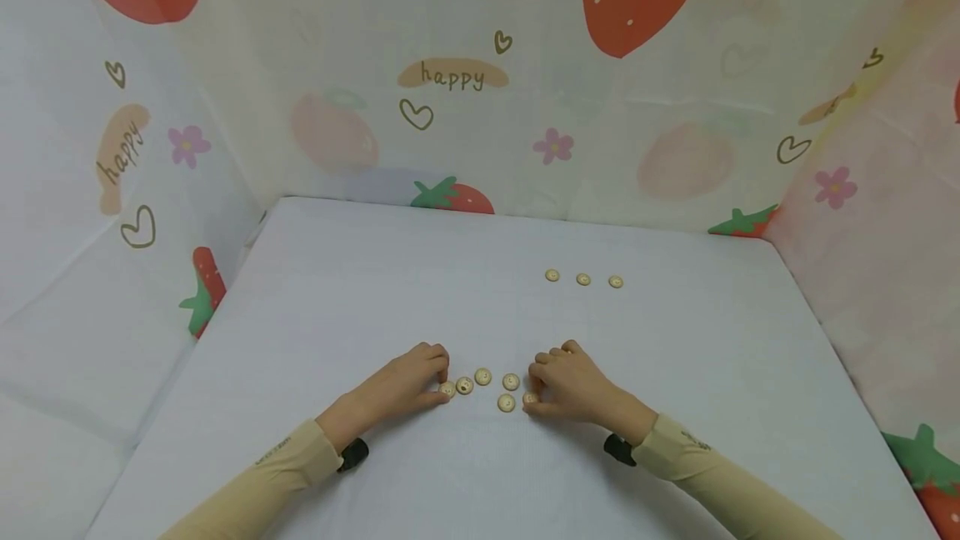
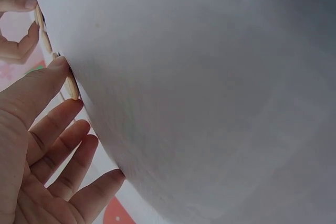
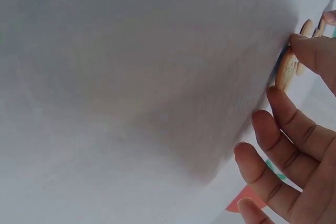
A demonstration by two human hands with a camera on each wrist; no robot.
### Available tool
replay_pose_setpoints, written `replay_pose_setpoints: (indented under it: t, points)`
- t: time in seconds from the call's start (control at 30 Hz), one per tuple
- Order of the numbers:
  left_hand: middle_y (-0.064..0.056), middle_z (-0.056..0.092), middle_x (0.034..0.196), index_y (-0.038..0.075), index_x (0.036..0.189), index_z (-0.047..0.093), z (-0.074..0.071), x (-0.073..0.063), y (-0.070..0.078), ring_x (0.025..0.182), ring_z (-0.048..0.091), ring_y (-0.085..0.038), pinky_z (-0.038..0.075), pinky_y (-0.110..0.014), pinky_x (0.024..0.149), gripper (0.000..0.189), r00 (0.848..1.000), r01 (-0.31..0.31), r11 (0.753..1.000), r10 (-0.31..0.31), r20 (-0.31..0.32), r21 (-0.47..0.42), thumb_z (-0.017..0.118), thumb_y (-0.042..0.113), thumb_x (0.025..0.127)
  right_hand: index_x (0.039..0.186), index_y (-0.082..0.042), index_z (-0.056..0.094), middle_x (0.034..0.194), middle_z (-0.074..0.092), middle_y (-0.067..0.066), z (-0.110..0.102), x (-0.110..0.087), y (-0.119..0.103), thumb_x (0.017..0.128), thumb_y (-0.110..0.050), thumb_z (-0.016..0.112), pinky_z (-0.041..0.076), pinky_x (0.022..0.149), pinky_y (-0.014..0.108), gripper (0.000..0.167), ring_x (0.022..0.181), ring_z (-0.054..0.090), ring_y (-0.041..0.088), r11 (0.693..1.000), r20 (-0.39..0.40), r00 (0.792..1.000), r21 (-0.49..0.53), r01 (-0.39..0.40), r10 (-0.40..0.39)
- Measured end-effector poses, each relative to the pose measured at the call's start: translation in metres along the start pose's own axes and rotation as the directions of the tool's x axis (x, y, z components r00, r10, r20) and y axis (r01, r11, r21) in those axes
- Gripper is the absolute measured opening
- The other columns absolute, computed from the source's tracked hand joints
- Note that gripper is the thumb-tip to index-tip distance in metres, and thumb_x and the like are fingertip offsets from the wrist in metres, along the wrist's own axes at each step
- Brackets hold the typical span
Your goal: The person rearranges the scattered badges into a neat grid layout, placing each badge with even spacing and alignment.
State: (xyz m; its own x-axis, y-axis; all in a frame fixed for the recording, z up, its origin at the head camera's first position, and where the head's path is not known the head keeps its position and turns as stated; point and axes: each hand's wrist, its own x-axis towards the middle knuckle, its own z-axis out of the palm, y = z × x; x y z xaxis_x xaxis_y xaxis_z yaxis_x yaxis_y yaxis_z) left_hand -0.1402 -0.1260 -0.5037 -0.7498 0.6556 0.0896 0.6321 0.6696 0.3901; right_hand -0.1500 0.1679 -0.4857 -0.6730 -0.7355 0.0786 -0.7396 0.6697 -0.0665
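Our left hand (image 1: 405, 383) pinches the leftmost near disc (image 1: 447, 390), right hand (image 1: 576, 385) the rightmost near disc (image 1: 530, 398). Fingers on rims, likely since both are thin.

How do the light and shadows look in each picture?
Head view: soft light, faint shadow by the right sleeve; left wrist view: the table darkens toward the upper right corner; right wrist view: a soft-edged shadow beside the right hand.

Left hand (image 1: 405, 382) pinching, right hand (image 1: 576, 383) apparently pinching
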Motion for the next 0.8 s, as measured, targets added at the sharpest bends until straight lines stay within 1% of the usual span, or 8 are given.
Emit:
replay_pose_setpoints:
  t: [0.17,0.37,0.53,0.8]
  points:
    - [0.003,0.053,0.102,0.013,0.087,0.058,0.000,0.000,0.000,0.093,0.047,-0.011,0.046,-0.027,0.079,0.021,1.000,-0.001,1.000,0.001,-0.001,-0.001,0.070,0.029,0.083,0.074,-0.021,0.056,0.070,0.049,-0.012,-0.001,0.000,0.002,0.077,-0.043,0.069,0.036,0.077,0.036,0.027,0.067,0.045,0.007,1.000,-0.011,1.000,0.022,-0.009,0.009]
    - [0.002,0.054,0.101,0.012,0.087,0.058,-0.001,0.000,0.000,0.093,0.047,-0.012,0.046,-0.028,0.079,0.020,1.000,-0.010,1.000,0.010,-0.002,-0.011,0.070,0.028,0.082,0.078,-0.020,0.060,0.073,0.052,-0.011,0.001,0.001,0.008,0.076,-0.042,0.070,0.037,0.078,0.037,0.024,0.069,0.048,0.007,1.000,-0.017,1.000,0.005,-0.025,0.025]
    - [0.002,0.053,0.100,0.012,0.086,0.057,-0.002,0.001,0.001,0.090,0.047,-0.011,0.045,-0.027,0.077,0.020,1.000,-0.014,1.000,0.014,-0.004,-0.010,0.070,0.027,0.082,0.079,-0.021,0.060,0.073,0.052,-0.012,0.001,0.004,0.013,0.075,-0.042,0.071,0.038,0.080,0.038,0.024,0.069,0.048,0.007,0.999,-0.018,0.999,-0.007,-0.043,0.042]
    - [0.003,0.053,0.100,0.012,0.086,0.057,-0.001,0.001,0.001,0.091,0.046,-0.011,0.045,-0.027,0.077,0.020,1.000,-0.008,1.000,0.008,-0.001,-0.018,0.070,0.027,0.082,0.080,-0.021,0.061,0.073,0.051,-0.011,0.001,0.005,0.018,0.076,-0.036,0.071,0.039,0.081,0.040,0.018,0.068,0.047,0.007,0.998,-0.030,0.997,0.015,-0.066,0.067]
